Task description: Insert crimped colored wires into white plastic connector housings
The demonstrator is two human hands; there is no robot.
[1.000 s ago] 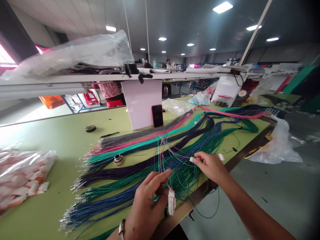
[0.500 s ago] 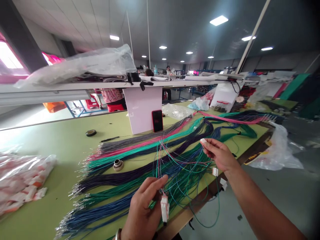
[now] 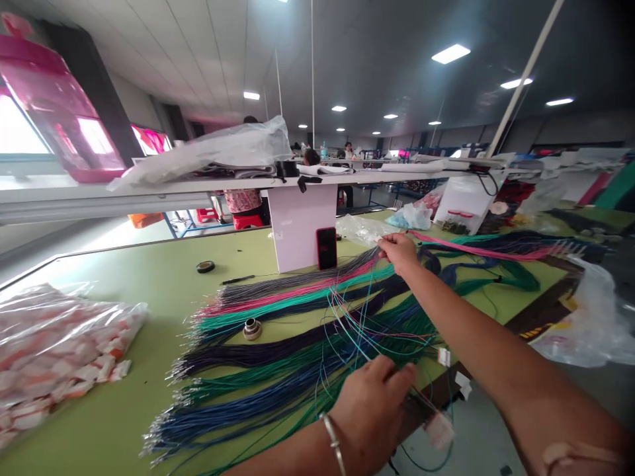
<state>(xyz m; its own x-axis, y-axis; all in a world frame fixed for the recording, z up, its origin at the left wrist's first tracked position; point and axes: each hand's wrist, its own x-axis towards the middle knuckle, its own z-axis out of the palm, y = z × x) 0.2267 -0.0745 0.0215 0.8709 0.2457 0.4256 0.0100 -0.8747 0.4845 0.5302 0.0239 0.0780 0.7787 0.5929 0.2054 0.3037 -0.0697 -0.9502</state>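
My left hand (image 3: pixel 372 413), with a bracelet at the wrist, is curled over a few thin wires (image 3: pixel 350 320) low on the table's near side. Past its fingers, a blurred white connector (image 3: pixel 440 430) hangs on wires beyond the table edge. My right hand (image 3: pixel 401 252) reaches across to the far side, pinching a small white connector (image 3: pixel 380 240), mostly hidden by the fingers. Thin bluish wires trail down below it. Beside that hand lie the upper ends of the grey wires (image 3: pixel 302 277). Another white connector (image 3: pixel 444 357) lies near the table edge.
Bundles of blue wires (image 3: pixel 238 404), dark purple wires (image 3: pixel 248 357) and other colours spread over the green table (image 3: pixel 163 344). A bag of white and orange connectors (image 3: pixel 74 350) lies left. A phone (image 3: pixel 326 248) leans on a white panel (image 3: pixel 297 228). Tape (image 3: pixel 205 266) lies behind.
My right hand has moved up and away, to the far end of the grey wires. My left hand has shifted right, and its connector now hangs past the table edge. The view has turned left.
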